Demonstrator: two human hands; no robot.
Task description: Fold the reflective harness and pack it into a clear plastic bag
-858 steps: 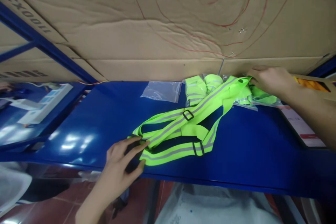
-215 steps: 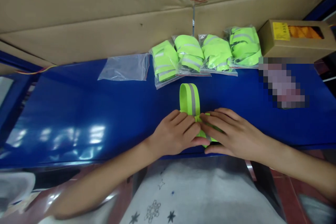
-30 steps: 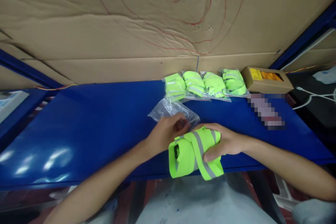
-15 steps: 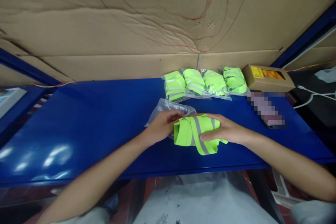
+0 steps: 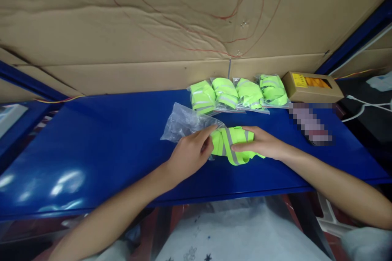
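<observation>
My right hand (image 5: 261,143) grips a folded bundle of neon-yellow reflective strap (image 5: 235,147) with grey stripes, its thumb across the front. At the bundle's left end, my left hand (image 5: 190,154) is closed on the edge of a clear plastic bag (image 5: 181,123). The bag lies crumpled on the table, stretching left beyond the fingers. Its mouth is close to the strap's left end; how far the strap is inside is hidden by my left hand.
Several bagged neon-yellow strap bundles (image 5: 225,93) stand in a row at the back of the blue table (image 5: 101,142). A brown box (image 5: 312,94) with orange contents and a blurred-out phone-like object (image 5: 312,126) are at the right. Cardboard (image 5: 137,45) lines the back.
My left hand has turned over at the bag's edge, and the bag now spreads further left and up. The strap bundle has moved slightly up, its left end now behind my left fingers.
</observation>
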